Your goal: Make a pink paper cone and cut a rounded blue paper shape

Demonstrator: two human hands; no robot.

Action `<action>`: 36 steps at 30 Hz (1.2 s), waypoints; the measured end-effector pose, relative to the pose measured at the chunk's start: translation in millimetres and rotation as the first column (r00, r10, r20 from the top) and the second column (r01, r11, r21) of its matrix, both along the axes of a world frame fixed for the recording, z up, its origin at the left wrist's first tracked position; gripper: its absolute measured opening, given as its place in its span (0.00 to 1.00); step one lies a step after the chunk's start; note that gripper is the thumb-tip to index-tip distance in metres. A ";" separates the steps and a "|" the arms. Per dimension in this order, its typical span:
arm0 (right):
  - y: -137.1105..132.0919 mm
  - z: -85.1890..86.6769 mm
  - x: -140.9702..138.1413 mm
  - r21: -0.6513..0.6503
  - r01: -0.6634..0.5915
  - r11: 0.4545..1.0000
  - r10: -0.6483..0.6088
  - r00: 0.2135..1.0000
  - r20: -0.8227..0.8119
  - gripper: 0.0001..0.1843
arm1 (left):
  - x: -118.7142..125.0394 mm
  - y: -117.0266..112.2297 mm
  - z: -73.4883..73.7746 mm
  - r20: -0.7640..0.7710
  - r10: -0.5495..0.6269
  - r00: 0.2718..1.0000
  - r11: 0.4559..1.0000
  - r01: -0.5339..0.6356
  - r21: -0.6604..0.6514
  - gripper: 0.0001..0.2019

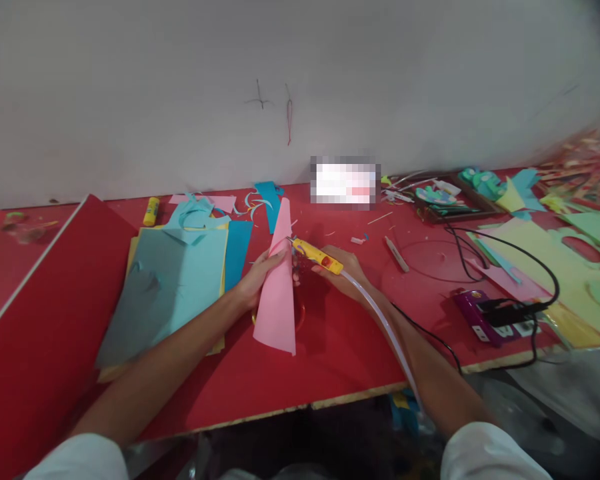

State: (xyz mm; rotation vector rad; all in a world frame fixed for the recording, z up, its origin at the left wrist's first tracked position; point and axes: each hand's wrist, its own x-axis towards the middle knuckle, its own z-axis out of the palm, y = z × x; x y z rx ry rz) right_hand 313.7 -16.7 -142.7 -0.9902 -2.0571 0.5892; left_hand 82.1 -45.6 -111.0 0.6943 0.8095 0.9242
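Observation:
My left hand (260, 273) is closed around a pink paper cone (277, 293), which stands tilted with its tip pointing away from me. My right hand (345, 270) grips a yellow glue gun (317, 255) with a long clear glue stick (380, 313) trailing back along my forearm. The gun's nozzle touches the cone's right edge near its upper part. A black cord runs from under my right arm across the red table (340, 347).
A stack of light blue, grey and yellow paper sheets (175, 280) lies left of the cone. A yellow glue stick (151, 211) stands near the wall. A purple power strip (490, 313) with plugged cables sits at right, with paper cut-outs (570, 267) beyond.

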 end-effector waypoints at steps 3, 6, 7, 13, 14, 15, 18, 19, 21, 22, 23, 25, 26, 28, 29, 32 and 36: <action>-1.4 2.6 -0.8 -0.018 -0.006 1.000 0.006 1.000 -0.007 0.25 | 1.4 -0.5 0.1 -0.008 0.017 1.000 1.000 -0.017 0.000 0.23; -2.6 4.4 -1.5 -0.029 -0.017 0.999 0.017 1.000 -0.003 0.26 | 1.7 -0.7 0.9 -0.005 0.008 1.000 1.000 -0.008 0.002 0.23; -2.8 4.8 -1.6 -0.034 -0.024 0.999 0.024 1.000 0.000 0.27 | 1.6 -0.7 1.2 -0.010 0.000 1.000 1.000 0.000 0.002 0.23; -2.8 5.3 -1.0 -0.030 -0.017 0.999 0.017 1.000 0.001 0.28 | 1.2 -0.6 0.0 -0.043 0.018 0.999 1.000 -0.018 0.000 0.25; -2.6 5.4 -0.9 -0.025 -0.010 1.000 0.010 1.000 -0.002 0.28 | 1.4 -0.5 -0.5 -0.044 0.020 0.999 1.000 -0.020 0.003 0.25; -2.4 5.5 -0.9 -0.021 -0.003 1.000 0.003 1.000 -0.005 0.27 | 1.5 -0.3 -1.0 -0.042 0.022 0.999 1.000 -0.022 0.007 0.25; -2.3 5.0 -1.7 -0.015 0.016 1.000 -0.016 1.000 -0.015 0.26 | 1.6 0.1 -1.9 -0.028 0.036 0.999 0.999 -0.036 0.009 0.23; -2.4 4.5 -2.2 -0.014 0.025 1.000 -0.026 1.000 -0.017 0.26 | 1.5 0.2 -2.1 -0.024 0.037 0.999 0.999 -0.037 0.007 0.23; -2.7 2.9 -3.2 -0.017 0.041 0.999 -0.042 0.999 -0.020 0.24 | 0.8 0.1 -2.3 -0.024 0.024 0.999 1.000 -0.024 0.004 0.23; -2.8 1.8 -3.6 -0.021 0.048 0.999 -0.049 0.999 -0.025 0.24 | 0.4 0.0 -2.4 -0.024 0.014 1.000 1.000 -0.014 0.007 0.24; -2.9 0.7 -3.9 -0.028 0.055 0.998 -0.056 0.998 -0.032 0.24 | -0.2 -0.1 -2.7 -0.021 0.007 1.000 1.000 -0.007 0.014 0.26; -2.9 -1.7 -4.1 -0.041 0.075 0.996 -0.077 0.996 -0.052 0.24 | -1.3 -0.3 -3.8 -0.004 0.003 1.000 1.000 -0.003 0.027 0.30; -2.8 -2.8 -4.1 -0.046 0.089 0.995 -0.092 0.994 -0.065 0.25 | -1.8 -0.4 -4.7 0.009 0.009 1.000 0.999 -0.009 0.031 0.32; -2.8 -4.5 -3.8 -0.053 0.113 0.992 -0.118 0.989 -0.090 0.26 | -2.7 -0.5 -6.7 0.038 0.032 0.999 0.999 -0.033 0.030 0.34; -2.8 -5.0 -3.6 -0.057 0.122 0.991 -0.127 0.987 -0.102 0.26 | -3.0 -0.6 -7.6 0.052 0.041 0.998 0.999 -0.043 0.027 0.35; -2.9 -5.2 -3.5 -0.072 0.132 0.989 -0.140 0.982 -0.126 0.27 | -3.4 -0.6 -9.0 0.090 0.040 0.995 0.999 -0.043 0.033 0.36; -2.9 -3.1 -4.7 -0.074 0.117 0.990 -0.125 0.986 -0.109 0.29 | -2.7 -0.9 -8.0 0.046 0.022 0.999 1.000 -0.023 0.020 0.42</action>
